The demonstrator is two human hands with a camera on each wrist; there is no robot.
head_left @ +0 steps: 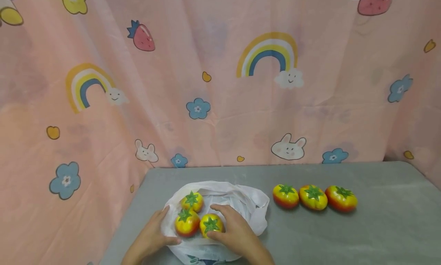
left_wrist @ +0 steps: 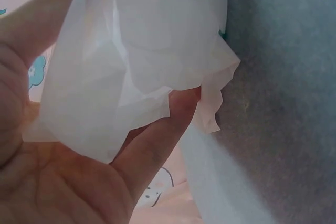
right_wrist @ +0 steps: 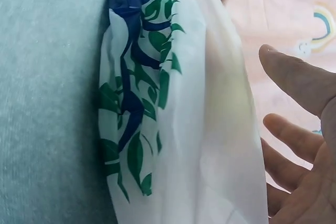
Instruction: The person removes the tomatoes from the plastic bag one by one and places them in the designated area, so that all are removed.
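Observation:
A white plastic bag [head_left: 253, 204] with green and blue print lies spread on the grey table, its mouth facing up. Inside it sit three yellow-and-red toy tomatoes with green star-shaped tops: a back tomato [head_left: 196, 205], a left tomato [head_left: 187, 227] and a right tomato [head_left: 217, 221]. My left hand [head_left: 153, 230] holds the bag's left rim, with plastic lying between thumb and fingers in the left wrist view. My right hand [head_left: 237, 230] reaches over the right rim with thumb and fingers spread about the right tomato. The right wrist view shows its fingers [right_wrist: 294, 135] partly behind the bag.
Three more tomatoes stand in a row right of the bag: a near-bag tomato [head_left: 286, 200], a middle tomato [head_left: 311, 204] and an outer tomato [head_left: 339, 204]. Behind the table [head_left: 379, 226] hangs a pink curtain [head_left: 220, 135] with rainbows, flowers and rabbits.

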